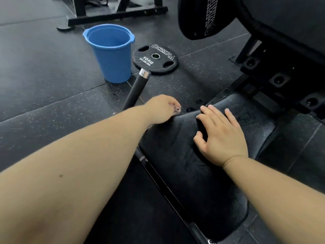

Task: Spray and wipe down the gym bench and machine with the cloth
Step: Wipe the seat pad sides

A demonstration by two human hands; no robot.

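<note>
Cloth [182,155] 1 | left hand [162,110] pinching | right hand [222,133] flat | bucket [114,60] 1 | plate [155,59] 1

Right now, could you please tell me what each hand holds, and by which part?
Left hand seems to pinch the wrinkled black cloth by its far edge; right hand lies flat.

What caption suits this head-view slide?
Right hand rests flat on a black pad, left hand at its edge; blue bucket beyond.
</note>
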